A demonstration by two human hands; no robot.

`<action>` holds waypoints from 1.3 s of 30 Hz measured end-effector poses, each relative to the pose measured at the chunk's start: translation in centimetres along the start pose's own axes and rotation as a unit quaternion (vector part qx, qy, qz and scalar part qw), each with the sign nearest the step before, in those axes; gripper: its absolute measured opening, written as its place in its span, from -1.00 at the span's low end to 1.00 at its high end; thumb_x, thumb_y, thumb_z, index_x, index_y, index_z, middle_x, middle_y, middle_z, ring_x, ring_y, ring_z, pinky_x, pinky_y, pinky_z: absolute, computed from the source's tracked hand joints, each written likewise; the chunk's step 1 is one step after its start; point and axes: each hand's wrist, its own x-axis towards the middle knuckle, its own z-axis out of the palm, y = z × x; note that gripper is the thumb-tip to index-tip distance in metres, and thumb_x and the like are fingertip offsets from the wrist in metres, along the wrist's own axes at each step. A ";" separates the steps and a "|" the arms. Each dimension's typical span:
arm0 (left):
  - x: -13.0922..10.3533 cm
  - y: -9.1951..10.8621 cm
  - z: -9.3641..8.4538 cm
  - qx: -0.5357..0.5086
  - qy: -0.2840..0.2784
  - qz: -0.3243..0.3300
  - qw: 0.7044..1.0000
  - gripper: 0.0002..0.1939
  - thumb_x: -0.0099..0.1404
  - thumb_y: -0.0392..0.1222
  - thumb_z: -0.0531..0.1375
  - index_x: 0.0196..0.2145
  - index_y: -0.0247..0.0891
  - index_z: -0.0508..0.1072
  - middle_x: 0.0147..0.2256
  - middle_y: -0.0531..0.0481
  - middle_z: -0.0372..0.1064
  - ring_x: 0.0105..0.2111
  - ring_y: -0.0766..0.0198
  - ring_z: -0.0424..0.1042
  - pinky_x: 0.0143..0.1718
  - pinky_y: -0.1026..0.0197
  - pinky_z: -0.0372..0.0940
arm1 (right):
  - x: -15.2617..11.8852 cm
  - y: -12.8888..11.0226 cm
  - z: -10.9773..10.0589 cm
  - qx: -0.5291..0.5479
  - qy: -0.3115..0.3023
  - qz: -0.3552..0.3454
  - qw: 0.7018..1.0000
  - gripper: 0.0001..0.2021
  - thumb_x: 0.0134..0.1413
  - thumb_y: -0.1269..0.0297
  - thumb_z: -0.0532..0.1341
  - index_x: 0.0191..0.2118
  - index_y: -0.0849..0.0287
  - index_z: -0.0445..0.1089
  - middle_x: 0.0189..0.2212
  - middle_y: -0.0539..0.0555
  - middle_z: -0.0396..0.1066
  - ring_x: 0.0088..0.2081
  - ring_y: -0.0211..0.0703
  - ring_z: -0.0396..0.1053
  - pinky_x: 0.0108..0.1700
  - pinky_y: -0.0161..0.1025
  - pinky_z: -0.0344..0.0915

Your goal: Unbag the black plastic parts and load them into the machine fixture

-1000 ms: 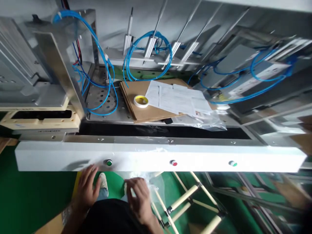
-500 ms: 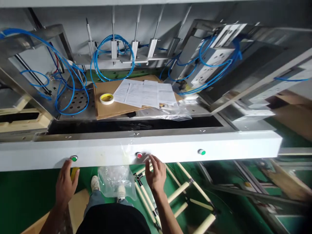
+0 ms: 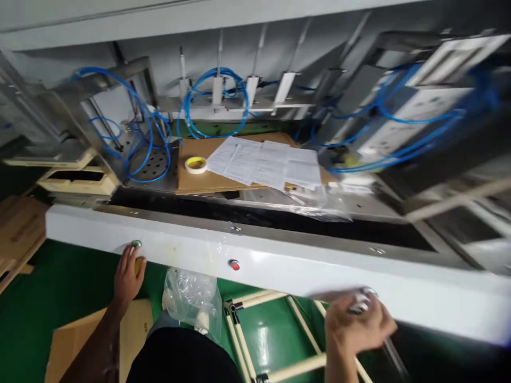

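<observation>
At the left end of the white front panel (image 3: 183, 247), my left hand (image 3: 128, 274) reaches up with fingers stretched out, their tips touching or just beside a green button (image 3: 136, 244). A small yellow patch (image 3: 138, 264) shows between thumb and fingers; whether it lies in the hand or behind it is unclear. Farther right, my right hand (image 3: 355, 327) is at the panel's lower edge, smeared by motion. A shiny round fitting (image 3: 369, 292) shows at its fingers, too blurred to make out. Between the hands sits a red button (image 3: 235, 265).
Behind the panel, cardboard (image 3: 191, 183) carries papers (image 3: 259, 162) and a tape roll (image 3: 196, 165). Blue hoses (image 3: 186, 114) loop around metal cylinders. Below are a clear plastic bag (image 3: 191, 298) and a frame of cream tubes (image 3: 297, 367).
My right hand has moved right, from beside the red button to the panel's right part. My left hand stays at the left green button. The camera view has turned and tilted.
</observation>
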 end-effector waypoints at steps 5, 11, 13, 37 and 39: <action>-0.1 0.4 0.7 0.015 0.014 -0.023 1.000 -0.50 0.55 -0.16 0.10 0.38 -0.25 0.24 0.31 -0.37 0.33 0.39 -0.13 0.25 0.34 -0.22 0.30 | -1.0 1.9 2.5 0.057 0.087 -0.095 0.990 -0.54 0.27 0.12 0.19 0.21 0.09 0.52 -0.09 0.41 0.40 -0.08 0.47 0.38 -0.11 0.46 0.30; -0.1 1.1 1.4 0.010 0.033 -0.055 0.998 -0.50 0.57 -0.14 0.07 0.39 -0.24 0.24 0.32 -0.41 0.30 0.39 -0.14 0.25 0.33 -0.25 0.27 | -1.6 1.1 2.3 0.060 0.080 -0.149 0.984 -0.49 0.32 0.11 0.14 0.31 0.08 0.44 -0.04 0.49 0.36 -0.01 0.52 0.36 -0.08 0.47 0.24; 0.0 1.2 1.3 0.002 0.033 -0.064 0.997 -0.51 0.57 -0.13 0.07 0.38 -0.24 0.25 0.32 -0.41 0.29 0.39 -0.14 0.25 0.34 -0.25 0.27 | -1.3 1.3 2.3 0.038 0.086 -0.144 0.985 -0.50 0.32 0.08 0.15 0.26 0.15 0.48 -0.10 0.52 0.37 -0.05 0.51 0.38 -0.10 0.46 0.22; 7.4 4.3 1.0 -0.033 -0.065 0.025 0.997 -0.44 0.52 -0.11 0.10 0.42 -0.18 0.23 0.39 -0.23 0.27 0.43 -0.13 0.19 0.46 -0.35 0.06 | -6.3 -22.5 6.1 0.116 -0.471 -0.451 0.749 -0.39 0.32 -0.03 0.18 0.36 0.18 0.36 0.31 0.30 0.41 0.36 0.27 0.29 0.35 0.24 0.21; 7.6 4.4 1.0 -0.043 -0.064 0.018 0.997 -0.41 0.51 -0.11 0.11 0.43 -0.17 0.19 0.39 -0.24 0.26 0.44 -0.14 0.18 0.46 -0.35 0.06 | -6.2 -22.5 6.2 0.114 -0.476 -0.448 0.748 -0.37 0.31 -0.05 0.17 0.37 0.18 0.35 0.34 0.31 0.37 0.39 0.30 0.25 0.35 0.26 0.20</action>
